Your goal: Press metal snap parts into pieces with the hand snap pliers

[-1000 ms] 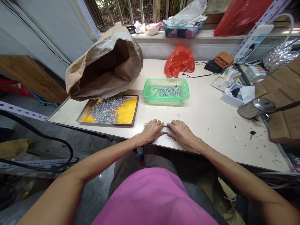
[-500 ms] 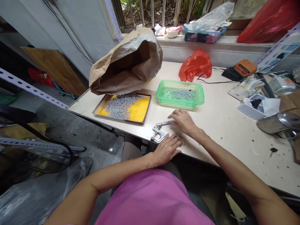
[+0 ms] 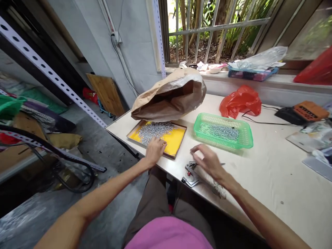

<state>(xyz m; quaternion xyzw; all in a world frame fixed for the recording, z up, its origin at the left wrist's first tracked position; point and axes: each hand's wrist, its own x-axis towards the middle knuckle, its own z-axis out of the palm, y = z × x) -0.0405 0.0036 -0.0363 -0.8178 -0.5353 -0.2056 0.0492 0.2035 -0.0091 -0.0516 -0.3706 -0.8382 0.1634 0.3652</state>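
My left hand [image 3: 155, 150] is over the front edge of a shallow yellow-lined tray [image 3: 172, 145], beside a heap of small metal pins [image 3: 153, 130]. Its fingers are bent together, and what they hold, if anything, is too small to name. Above a metal hand tool [image 3: 191, 173] at the table's front edge is my right hand [image 3: 207, 159], thumb and forefinger curved toward each other. Any small thing between those fingertips cannot be made out. A green basket [image 3: 246, 136] with more metal pins stands behind my right hand.
An open brown paper bag [image 3: 168, 98] leans over the tray's back edge. Behind the basket lie a red plastic bag [image 3: 241, 102] and an orange and black device [image 3: 302, 112]. A rolled whitish item [image 3: 212, 185] lies beside the tool. A perforated metal post [image 3: 57, 77] crosses the left side.
My left hand has moved from beside the tool to the tray. My right hand has lifted off the tool's handle, and the camera view has shifted, showing more of the window.
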